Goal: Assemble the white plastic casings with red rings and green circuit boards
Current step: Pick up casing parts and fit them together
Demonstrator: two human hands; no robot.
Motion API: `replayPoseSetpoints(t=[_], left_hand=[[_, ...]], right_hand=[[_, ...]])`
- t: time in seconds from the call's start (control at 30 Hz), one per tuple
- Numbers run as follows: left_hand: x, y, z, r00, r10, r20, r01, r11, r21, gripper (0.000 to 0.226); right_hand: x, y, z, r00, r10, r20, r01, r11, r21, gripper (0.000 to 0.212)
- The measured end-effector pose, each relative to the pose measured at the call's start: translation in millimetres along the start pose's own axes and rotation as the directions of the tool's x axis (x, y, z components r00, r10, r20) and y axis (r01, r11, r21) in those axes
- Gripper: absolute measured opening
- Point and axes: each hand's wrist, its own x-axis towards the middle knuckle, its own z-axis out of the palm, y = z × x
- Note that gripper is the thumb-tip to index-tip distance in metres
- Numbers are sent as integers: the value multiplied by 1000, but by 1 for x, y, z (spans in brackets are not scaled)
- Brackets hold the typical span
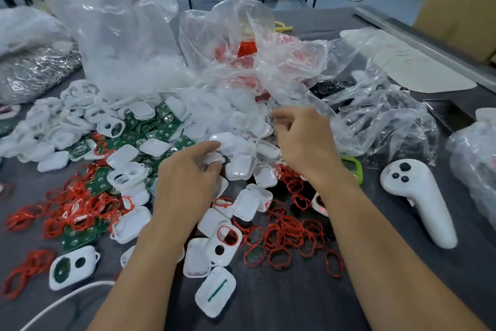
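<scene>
**Head view: both hands at the casing heap, centre frame**

Holds left hand just left of centre, fingers curled down and in around a small white casing at the near edge of the heap. Holds right hand right of centre, over the heap, fingers bent, thumb and fingertips close together. Blurred there; cannot tell whether anything sits in the pinch.

Task parts, all on dark grey table:
- white casings heaped at centre, under and between the hands
- green circuit boards left of centre, mixed in among casings
- red rings loose at lower centre, below the right wrist; more at lower left
- casing with red ring seated just beside the left forearm
- casing backed by green board at lower left

Elsewhere: crumpled clear plastic bags across upper frame; white handheld controller at right, apart from the parts; white cable in lower left corner.
</scene>
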Motion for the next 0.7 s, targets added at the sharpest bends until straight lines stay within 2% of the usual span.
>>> replayPoseSetpoints(t=[0.07, 0.13, 0.17, 0.2, 0.23, 0.27, 0.3, 0.33, 0.4, 0.47, 0.53, 0.6, 0.7], left_hand=[[0, 1, -5, 999, -35, 4, 35, 991, -126, 36], [0, 3, -9, 999, -46, -7, 45, 983, -177, 46], [0, 4, -9, 999, -37, -21, 33, 986, -166, 50], [1, 4, -9, 999, -25, -33, 19, 987, -158, 53], [1, 5, -8, 999, -14, -37, 8, 987, -162, 56], [1, 6, -8, 1000, -7, -28, 2, 985, -173, 57], [1, 6, -7, 1000, -8, -10, 6, 985, -171, 58], [0, 5, -7, 1000, -13, 15, 15, 989, -145, 57], [-1, 3, -5, 997, -16, 72, 20, 998, -60, 50], [0, 1, -2, 993, 16, 114, -14, 1000, -22, 42], [1, 0, 0, 994, 31, 100, -31, 1000, 0, 40], [2, -1, -1, 999, 17, 46, -16, 1000, -25, 36], [6, -4, -4, 1000, -29, -8, 27, 991, -130, 29]], right_hand=[[2, -9, -11, 997, -64, -36, 67, 993, 101, 29], [11, -16, -31, 967, -127, -220, 165, 973, 162, 26], [20, -16, -41, 936, -128, -329, 179, 975, 130, 27], [32, -15, -50, 914, -92, -396, 129, 989, 68, 30], [45, -10, -55, 915, -21, -404, 20, 1000, -7, 32], [58, -3, -56, 944, 74, -322, -110, 990, -94, 31], [66, 4, -54, 972, 168, -162, -203, 950, -237, 30], [70, 9, -46, 973, 231, 28, -202, 898, -392, 32], [70, 13, -31, 903, 262, 339, -40, 838, -544, 53], [77, 14, -24, 838, 247, 486, 83, 823, -562, 71], [87, 13, -23, 810, 242, 534, 166, 778, -605, 56], [97, 15, -25, 852, 232, 470, 149, 752, -642, 34], [93, 19, -29, 922, 164, 351, 83, 801, -593, 27]])
